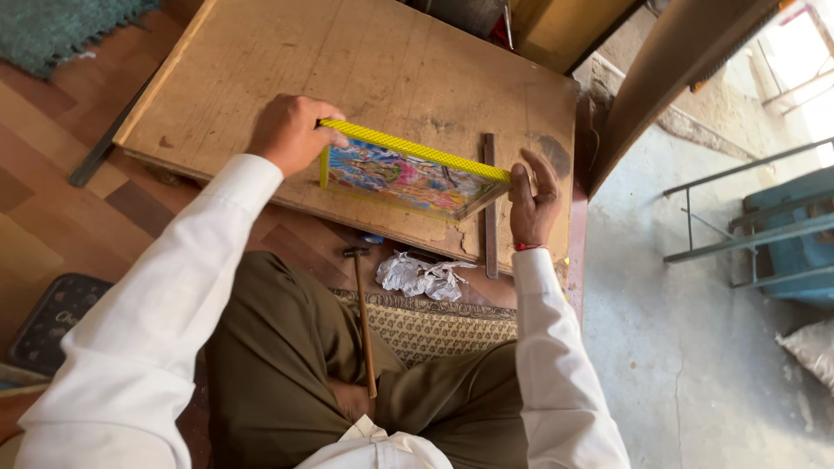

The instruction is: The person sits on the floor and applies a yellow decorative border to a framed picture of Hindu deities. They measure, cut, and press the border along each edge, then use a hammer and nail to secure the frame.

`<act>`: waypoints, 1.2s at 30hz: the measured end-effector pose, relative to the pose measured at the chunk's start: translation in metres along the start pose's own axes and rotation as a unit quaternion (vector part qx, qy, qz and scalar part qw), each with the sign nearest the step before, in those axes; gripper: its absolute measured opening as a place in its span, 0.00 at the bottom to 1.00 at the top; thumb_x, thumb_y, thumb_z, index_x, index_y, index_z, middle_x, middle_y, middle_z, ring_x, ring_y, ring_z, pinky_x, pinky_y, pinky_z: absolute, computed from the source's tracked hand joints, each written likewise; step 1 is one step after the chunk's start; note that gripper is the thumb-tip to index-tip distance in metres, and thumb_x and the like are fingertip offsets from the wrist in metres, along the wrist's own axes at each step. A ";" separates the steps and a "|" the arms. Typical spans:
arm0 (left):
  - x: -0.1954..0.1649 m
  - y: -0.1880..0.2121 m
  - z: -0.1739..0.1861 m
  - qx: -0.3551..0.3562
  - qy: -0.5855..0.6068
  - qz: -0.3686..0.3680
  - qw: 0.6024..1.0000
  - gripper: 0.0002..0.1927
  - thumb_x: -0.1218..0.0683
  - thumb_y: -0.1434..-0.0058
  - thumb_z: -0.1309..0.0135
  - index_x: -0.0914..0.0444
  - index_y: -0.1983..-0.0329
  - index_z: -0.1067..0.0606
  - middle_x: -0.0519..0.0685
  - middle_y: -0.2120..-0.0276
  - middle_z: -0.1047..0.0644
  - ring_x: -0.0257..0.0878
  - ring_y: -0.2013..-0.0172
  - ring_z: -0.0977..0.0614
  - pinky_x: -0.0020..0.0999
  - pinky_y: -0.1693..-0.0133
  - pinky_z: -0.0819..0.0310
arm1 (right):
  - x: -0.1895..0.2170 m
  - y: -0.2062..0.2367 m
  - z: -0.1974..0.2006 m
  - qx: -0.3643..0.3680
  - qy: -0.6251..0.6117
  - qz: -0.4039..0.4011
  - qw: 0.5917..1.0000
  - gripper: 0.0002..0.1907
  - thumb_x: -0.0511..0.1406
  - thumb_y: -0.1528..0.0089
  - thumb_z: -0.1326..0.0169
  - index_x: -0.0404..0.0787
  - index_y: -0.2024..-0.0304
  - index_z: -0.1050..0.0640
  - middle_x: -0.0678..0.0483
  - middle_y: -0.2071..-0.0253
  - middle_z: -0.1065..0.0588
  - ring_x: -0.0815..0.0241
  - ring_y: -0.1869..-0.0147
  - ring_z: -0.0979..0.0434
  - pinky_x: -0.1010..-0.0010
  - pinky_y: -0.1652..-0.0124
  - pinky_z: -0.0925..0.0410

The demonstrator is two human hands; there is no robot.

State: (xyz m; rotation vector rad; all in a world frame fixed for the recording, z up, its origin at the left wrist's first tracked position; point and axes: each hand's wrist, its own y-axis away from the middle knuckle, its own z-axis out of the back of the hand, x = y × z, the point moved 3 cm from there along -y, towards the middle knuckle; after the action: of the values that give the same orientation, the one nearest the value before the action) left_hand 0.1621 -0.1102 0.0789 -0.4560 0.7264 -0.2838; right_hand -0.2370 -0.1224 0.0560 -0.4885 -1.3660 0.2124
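Between the knees lies a hammer (362, 313), near both hands. On the wooden board (261, 78) the yellow picture frame (408, 174) stands on edge; it may tip if one grip loosens. Left hand (291, 133) closes on its corner, right hand (532, 201) pinches the other end.

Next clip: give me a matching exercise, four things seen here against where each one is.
Things:
1. framed picture
2. hammer
3. crumpled foil
4. metal ruler

Places:
A. flat on the wooden board, beside the right hand
B. gripped at both ends by the left hand and the right hand
C. on the floor below the board's edge
D. handle lying over the lap

Pairs: 1-B, 2-D, 3-C, 4-A
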 end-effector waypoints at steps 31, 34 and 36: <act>-0.026 0.104 -0.164 -0.067 -0.044 0.179 0.981 0.28 0.56 0.39 0.44 0.66 0.35 0.30 0.61 0.40 0.27 0.59 0.40 0.27 0.54 0.39 0.38 | -0.145 0.165 -0.038 -0.080 -0.259 -0.490 0.829 0.08 0.34 0.38 0.40 0.33 0.60 0.19 0.54 0.68 0.23 0.61 0.68 0.25 0.69 0.71 0.33; -0.084 0.145 -0.189 -0.012 0.031 0.079 0.996 0.22 0.57 0.40 0.41 0.65 0.43 0.28 0.59 0.43 0.26 0.58 0.44 0.23 0.50 0.41 0.30 | -0.152 0.166 -0.036 -0.044 -0.319 -0.481 0.815 0.12 0.41 0.34 0.44 0.37 0.57 0.20 0.56 0.69 0.24 0.62 0.68 0.26 0.68 0.69 0.33; -0.118 0.181 -0.206 0.133 0.113 0.051 0.983 0.19 0.60 0.45 0.40 0.64 0.49 0.26 0.57 0.43 0.26 0.57 0.48 0.20 0.48 0.47 0.26 | -0.154 0.171 -0.033 -0.024 -0.345 -0.483 0.805 0.14 0.44 0.31 0.47 0.40 0.54 0.21 0.56 0.69 0.24 0.62 0.66 0.26 0.70 0.66 0.33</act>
State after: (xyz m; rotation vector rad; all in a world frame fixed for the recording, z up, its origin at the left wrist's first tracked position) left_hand -0.0488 0.0315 -0.0781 -0.1314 0.9164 -0.3343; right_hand -0.2137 -0.0440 -0.1614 0.3432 -2.1713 -0.5477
